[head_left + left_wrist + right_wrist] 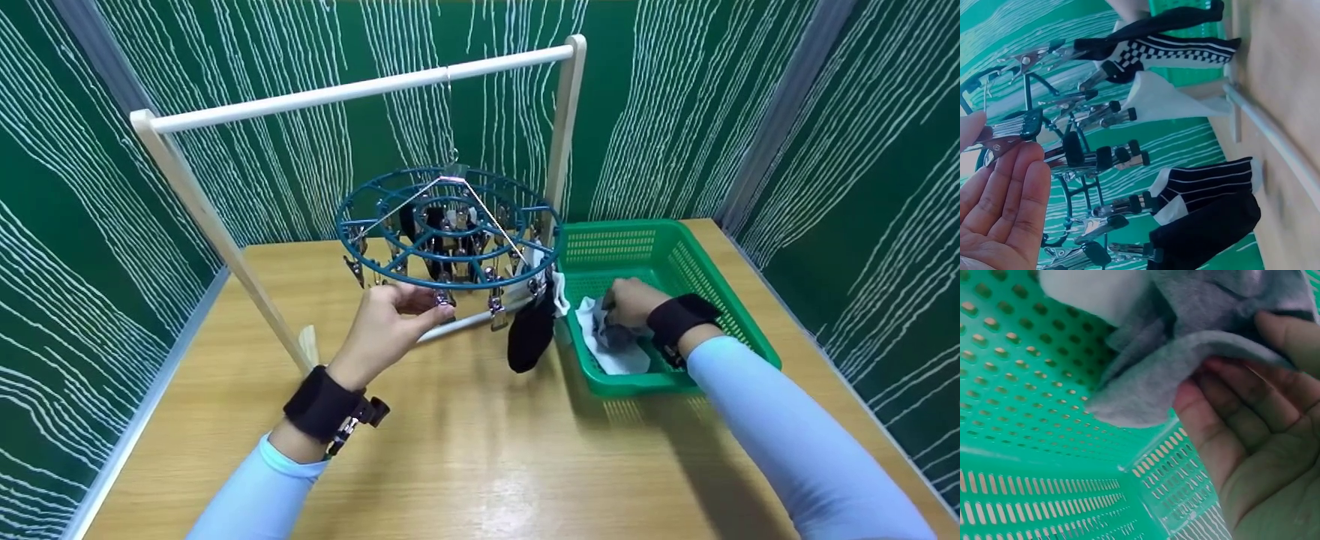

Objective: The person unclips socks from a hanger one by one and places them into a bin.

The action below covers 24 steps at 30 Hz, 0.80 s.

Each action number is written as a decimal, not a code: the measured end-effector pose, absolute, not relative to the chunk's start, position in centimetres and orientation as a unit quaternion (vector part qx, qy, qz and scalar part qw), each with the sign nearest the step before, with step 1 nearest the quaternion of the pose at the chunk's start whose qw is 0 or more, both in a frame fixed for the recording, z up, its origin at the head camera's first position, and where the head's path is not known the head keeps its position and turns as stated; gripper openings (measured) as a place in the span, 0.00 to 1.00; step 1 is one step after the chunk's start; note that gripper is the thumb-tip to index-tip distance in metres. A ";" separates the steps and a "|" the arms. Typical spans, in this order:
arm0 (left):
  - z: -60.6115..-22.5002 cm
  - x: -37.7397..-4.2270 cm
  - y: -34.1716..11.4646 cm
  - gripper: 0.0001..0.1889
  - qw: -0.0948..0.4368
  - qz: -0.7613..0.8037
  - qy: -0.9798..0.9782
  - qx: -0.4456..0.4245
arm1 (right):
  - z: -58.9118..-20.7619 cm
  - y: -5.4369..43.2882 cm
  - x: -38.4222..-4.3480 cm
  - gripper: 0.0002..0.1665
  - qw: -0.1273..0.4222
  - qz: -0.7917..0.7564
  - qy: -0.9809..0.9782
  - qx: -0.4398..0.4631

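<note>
A round dark-green clip hanger (365, 264) hangs by a hook, with metal clips all round its rings. At its near rim my left hand (382, 319) pinches one metal clip (1009, 129) between thumb and fingers; no cloth shows in that clip. Inside the green basket (724, 304), my right hand (634, 300) grips a grey sock (1151, 377), its edge between thumb and fingers. A white cloth (622, 361) lies under the grey one. From other clips hang a black sock (531, 335), a striped sock (1213, 183), a checkered sock (1185, 53) and a white piece (1157, 95).
A wooden rack carries the hanger on its top bar (360, 88), with uprights at left (217, 225) and right (566, 124). Its low bar (457, 326) crosses behind the left hand. The basket stands on the wooden table (480, 450), right of the rack. Green patterned walls surround the table.
</note>
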State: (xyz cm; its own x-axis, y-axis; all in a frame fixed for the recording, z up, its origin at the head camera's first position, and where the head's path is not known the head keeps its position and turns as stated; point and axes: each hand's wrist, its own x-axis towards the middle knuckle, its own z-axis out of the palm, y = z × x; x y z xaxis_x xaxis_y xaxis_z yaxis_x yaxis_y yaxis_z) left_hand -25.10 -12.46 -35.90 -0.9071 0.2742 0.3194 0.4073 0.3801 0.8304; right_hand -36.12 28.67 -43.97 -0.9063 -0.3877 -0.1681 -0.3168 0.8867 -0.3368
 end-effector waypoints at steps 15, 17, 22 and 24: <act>-36.3 -24.1 -12.3 0.10 0.121 -0.468 -0.850 -0.210 | -36.6 25.8 -33.2 0.22 -0.045 -0.280 0.934 -0.216; -36.3 -24.1 -12.3 0.10 0.138 -0.460 -0.849 -0.221 | -35.9 25.2 -32.8 0.23 -0.084 -0.287 0.928 -0.224; -36.2 -23.8 -12.3 0.09 0.170 -0.443 -0.847 -0.237 | -34.7 23.8 -32.0 0.25 -0.155 -0.280 0.917 -0.240; -36.2 -23.7 -12.3 0.09 0.177 -0.438 -0.848 -0.239 | -34.5 23.3 -31.7 0.27 -0.177 -0.270 0.912 -0.252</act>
State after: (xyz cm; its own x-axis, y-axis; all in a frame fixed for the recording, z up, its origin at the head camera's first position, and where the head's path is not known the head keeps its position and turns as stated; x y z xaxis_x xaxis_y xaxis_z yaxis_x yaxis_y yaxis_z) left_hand -23.68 -12.27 -36.20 -0.8229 0.2504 0.5100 0.5608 0.5019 0.6585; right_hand -31.74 23.34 -34.52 -0.8105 -0.3642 0.4587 -0.5551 0.7273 -0.4035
